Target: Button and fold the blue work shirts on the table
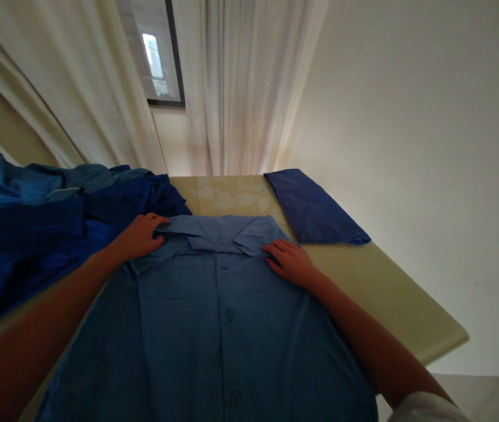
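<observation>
A blue button-front shirt point(214, 316) lies flat on the pale table point(390, 293), collar away from me and buttons facing up. My left hand point(140, 235) rests on the shirt's left shoulder beside the collar, fingers curled over the cloth edge. Over on the right shoulder, my right hand point(291, 262) lies flat next to the collar tip, fingers stretched out. Neither hand lifts the cloth.
A heap of loose blue garments point(33, 228) covers the table's left side. A folded dark blue cloth point(315, 208) lies at the far right of the table. White curtains point(236, 88) and a window hang behind; a bare wall stands to the right.
</observation>
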A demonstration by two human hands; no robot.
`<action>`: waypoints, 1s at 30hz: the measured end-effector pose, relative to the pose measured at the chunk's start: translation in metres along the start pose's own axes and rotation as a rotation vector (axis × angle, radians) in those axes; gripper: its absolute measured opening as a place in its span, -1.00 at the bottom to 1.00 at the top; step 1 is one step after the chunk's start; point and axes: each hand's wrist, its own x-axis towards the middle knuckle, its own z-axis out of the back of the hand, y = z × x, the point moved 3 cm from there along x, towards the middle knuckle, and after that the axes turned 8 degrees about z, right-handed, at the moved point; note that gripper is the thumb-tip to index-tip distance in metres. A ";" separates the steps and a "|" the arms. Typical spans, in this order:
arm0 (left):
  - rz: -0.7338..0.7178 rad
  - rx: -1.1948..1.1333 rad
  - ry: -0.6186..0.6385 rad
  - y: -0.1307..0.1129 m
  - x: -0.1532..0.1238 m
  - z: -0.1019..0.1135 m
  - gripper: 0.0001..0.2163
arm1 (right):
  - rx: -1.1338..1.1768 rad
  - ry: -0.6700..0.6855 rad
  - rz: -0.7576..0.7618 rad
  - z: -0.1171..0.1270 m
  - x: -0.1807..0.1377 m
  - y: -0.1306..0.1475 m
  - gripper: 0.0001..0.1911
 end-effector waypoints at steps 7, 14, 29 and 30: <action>0.043 -0.087 -0.068 -0.006 -0.024 0.011 -0.57 | 0.128 -0.127 -0.058 0.017 -0.012 -0.014 -0.67; -0.096 0.064 0.029 0.012 -0.034 0.008 -0.64 | 0.240 -0.052 -0.036 0.022 -0.010 -0.017 -0.64; -0.290 0.084 0.003 -0.139 -0.036 -0.006 -0.68 | -0.009 0.009 -0.030 0.003 0.002 -0.002 -0.73; -0.271 0.103 0.008 -0.145 -0.033 -0.008 -0.67 | -0.001 0.004 -0.038 0.003 0.002 -0.004 -0.75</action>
